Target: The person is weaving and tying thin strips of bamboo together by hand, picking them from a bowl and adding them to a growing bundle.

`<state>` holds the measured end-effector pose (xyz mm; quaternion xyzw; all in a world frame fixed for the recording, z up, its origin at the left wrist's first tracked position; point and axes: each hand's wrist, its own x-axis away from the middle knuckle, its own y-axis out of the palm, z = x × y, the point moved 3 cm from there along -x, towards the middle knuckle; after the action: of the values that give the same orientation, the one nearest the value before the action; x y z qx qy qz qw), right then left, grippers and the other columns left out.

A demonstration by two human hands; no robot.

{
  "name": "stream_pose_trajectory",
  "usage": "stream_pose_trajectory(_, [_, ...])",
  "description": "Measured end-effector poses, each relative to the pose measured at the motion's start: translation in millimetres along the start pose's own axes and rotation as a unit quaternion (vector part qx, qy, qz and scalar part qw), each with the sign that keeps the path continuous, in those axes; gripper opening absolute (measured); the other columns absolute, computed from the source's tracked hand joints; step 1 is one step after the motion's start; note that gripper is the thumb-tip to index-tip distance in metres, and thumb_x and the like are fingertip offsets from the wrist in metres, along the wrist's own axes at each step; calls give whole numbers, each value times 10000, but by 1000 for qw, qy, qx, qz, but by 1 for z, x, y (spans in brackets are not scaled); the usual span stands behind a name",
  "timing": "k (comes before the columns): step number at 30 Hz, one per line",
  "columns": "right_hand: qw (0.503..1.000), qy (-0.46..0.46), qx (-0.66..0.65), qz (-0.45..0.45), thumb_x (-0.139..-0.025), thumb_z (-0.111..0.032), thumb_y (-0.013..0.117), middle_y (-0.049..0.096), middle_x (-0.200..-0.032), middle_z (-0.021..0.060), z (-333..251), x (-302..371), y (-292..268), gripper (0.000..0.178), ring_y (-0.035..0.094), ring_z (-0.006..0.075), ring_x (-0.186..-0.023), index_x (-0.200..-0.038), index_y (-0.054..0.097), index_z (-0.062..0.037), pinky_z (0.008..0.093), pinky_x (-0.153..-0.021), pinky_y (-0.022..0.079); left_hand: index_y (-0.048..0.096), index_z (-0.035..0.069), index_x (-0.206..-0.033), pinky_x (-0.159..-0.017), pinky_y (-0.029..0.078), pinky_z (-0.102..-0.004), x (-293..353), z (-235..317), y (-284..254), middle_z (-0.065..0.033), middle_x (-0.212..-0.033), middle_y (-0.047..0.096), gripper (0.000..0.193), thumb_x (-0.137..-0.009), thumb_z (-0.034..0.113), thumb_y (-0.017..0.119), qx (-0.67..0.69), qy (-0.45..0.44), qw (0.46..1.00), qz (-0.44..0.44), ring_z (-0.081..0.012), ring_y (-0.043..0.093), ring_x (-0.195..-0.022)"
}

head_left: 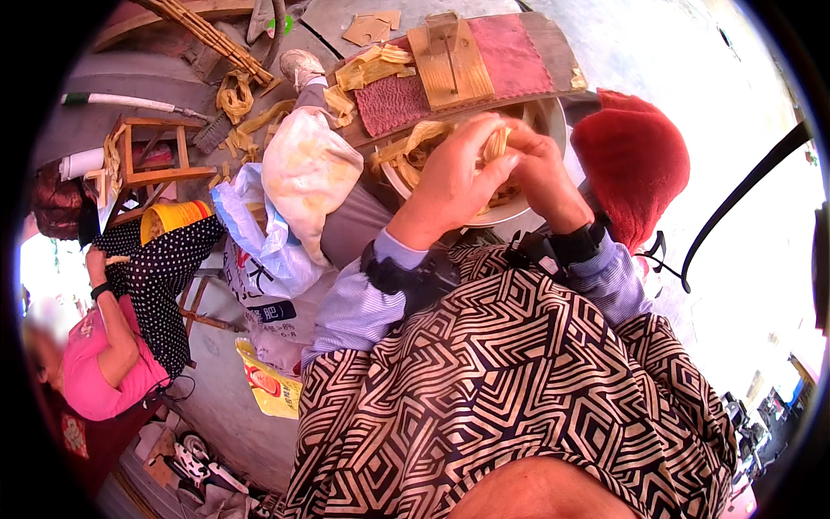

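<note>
Both hands meet above a pale basin (560,130) that has yellowish, ribbon-like strips (413,154) in it. My left hand (450,182) has its fingers closed round a small bundle of pale yellow strips (496,144). My right hand (546,177) presses against the same bundle, its thumb toward the left thumb; its other fingers are partly hidden. Just beyond the hands, a wooden board (566,54) carries red cloth (514,59) and a wooden block (471,65) with an upright metal piece. More strips (376,67) lie on the board's left part.
A white cloth (311,169) covers my left knee, and red cloth (631,156) the right. Plastic bags (259,233) stand on the left. Farther left sits a person in a pink top (108,355) beside a yellow container (173,218). A wooden stool (156,151) and bundled canes (212,39) lie beyond.
</note>
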<state>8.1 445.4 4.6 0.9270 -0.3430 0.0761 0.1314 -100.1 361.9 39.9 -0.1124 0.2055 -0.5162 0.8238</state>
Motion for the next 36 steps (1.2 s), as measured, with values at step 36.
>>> stream_pose_trajectory(36, [878, -123, 454, -83, -840, -201, 698, 620, -711, 148, -65, 4, -20, 254, 600, 210, -631, -922, 616, 24, 319, -599, 479, 586, 33, -899, -576, 442, -391, 16, 16, -17, -141, -733, 578, 159, -929, 182, 541, -121, -40, 986, -109, -345, 576, -676])
